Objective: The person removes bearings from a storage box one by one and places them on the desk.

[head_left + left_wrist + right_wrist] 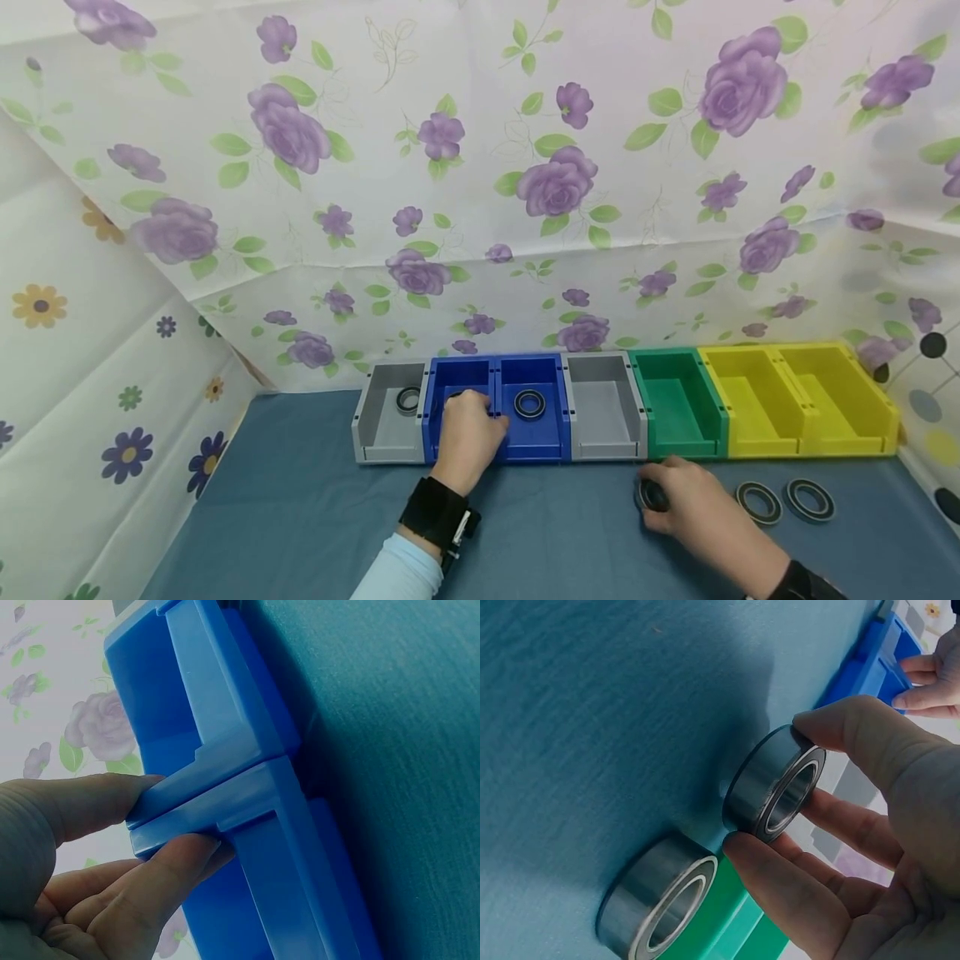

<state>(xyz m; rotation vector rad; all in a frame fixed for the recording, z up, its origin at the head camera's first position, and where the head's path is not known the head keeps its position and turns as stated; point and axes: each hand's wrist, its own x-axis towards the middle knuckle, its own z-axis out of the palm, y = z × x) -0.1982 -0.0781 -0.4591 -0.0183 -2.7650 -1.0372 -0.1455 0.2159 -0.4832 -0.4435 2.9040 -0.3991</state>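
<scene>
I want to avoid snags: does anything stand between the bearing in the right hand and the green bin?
Only the low front wall of the green bin. No loose thing shows between that wall and the bearing in the right hand; two more bearings lie to the right.

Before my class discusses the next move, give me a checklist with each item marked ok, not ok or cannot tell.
1. Right hand gripping the held bearing: ok.
2. Held bearing clear of the blue cloth: cannot tell.
3. Left hand free: not ok; it pinches the walls where the left blue bin and right blue bin meet.
4. Binned bearing lying flat in the right blue bin: ok.
5. All bearings in bins: not ok; besides the held one, two loose bearings lie on the cloth.
</scene>
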